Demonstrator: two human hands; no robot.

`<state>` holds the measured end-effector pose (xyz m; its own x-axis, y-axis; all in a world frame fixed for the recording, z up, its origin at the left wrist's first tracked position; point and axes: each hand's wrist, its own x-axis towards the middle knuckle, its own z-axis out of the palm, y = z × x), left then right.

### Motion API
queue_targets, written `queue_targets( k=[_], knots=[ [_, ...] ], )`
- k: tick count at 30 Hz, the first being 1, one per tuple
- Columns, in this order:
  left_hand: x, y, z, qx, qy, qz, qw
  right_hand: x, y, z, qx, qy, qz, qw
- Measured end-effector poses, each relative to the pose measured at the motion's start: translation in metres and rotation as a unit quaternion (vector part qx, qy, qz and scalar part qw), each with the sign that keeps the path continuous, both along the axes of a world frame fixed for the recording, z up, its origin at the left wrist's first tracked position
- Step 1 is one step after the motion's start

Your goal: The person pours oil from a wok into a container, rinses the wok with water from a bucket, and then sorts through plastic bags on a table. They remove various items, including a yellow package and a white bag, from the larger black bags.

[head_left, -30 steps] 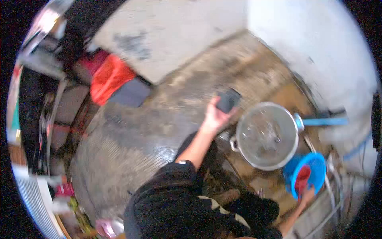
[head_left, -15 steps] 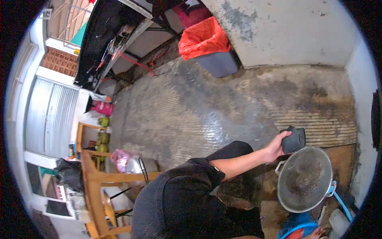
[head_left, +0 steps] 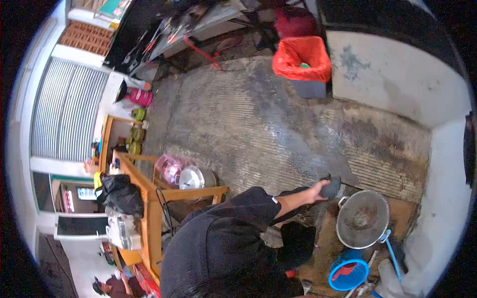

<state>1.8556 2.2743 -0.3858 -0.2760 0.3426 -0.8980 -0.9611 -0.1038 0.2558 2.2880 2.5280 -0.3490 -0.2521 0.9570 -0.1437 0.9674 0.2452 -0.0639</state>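
My left hand (head_left: 316, 190) is stretched out over the wet concrete floor and grips a small dark container (head_left: 332, 186). It hovers just beside the rim of a large metal pot (head_left: 362, 219) that stands on the floor. A blue bucket (head_left: 349, 274) with something red inside sits below the pot. My right hand is out of sight behind my dark-clothed body.
A grey bin with a red liner (head_left: 302, 64) stands against the wall. A wooden table frame (head_left: 149, 208) with a pink bag (head_left: 169, 169) and a black bag (head_left: 119, 193) is at left. A blue hose (head_left: 392, 256) runs past the pot. Another person (head_left: 107, 287) is at bottom left.
The view has swung and pulled back, so the pot and bucket look smaller. My left hand still holds the dark container by the pot rim. My right hand at the bucket has dropped from view.
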Motion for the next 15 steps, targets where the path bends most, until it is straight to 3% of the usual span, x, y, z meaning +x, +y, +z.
queue_targets(
  k=[1,2,3,4,7,10,11,15],
  knots=[
    [-0.019,-0.019,0.019,0.076,0.016,0.015,0.997,-0.009,-0.007,0.026,-0.007,0.003,0.015,1.000],
    [-0.042,-0.038,0.065,0.082,0.021,-0.014,0.996,-0.021,-0.014,0.052,-0.012,0.006,0.032,0.999],
    [-0.060,-0.050,0.097,0.002,0.101,0.012,0.995,-0.035,-0.017,0.077,-0.010,0.015,0.049,0.999],
    [-0.078,-0.069,0.111,0.087,0.120,0.036,0.988,-0.049,-0.012,0.105,-0.010,0.023,0.079,0.997],
    [-0.121,-0.138,0.186,-0.003,0.198,0.072,0.978,-0.090,-0.007,0.179,-0.015,0.037,0.167,0.985],
    [-0.133,-0.210,0.255,0.054,0.255,0.189,0.947,-0.124,-0.005,0.243,-0.006,0.054,0.216,0.975],
    [-0.123,-0.232,0.316,0.042,0.250,0.220,0.942,-0.137,0.000,0.264,-0.003,0.059,0.233,0.971],
    [-0.120,-0.335,0.345,0.047,0.258,0.330,0.907,-0.213,0.014,0.334,0.009,0.087,0.288,0.954]
  ],
)
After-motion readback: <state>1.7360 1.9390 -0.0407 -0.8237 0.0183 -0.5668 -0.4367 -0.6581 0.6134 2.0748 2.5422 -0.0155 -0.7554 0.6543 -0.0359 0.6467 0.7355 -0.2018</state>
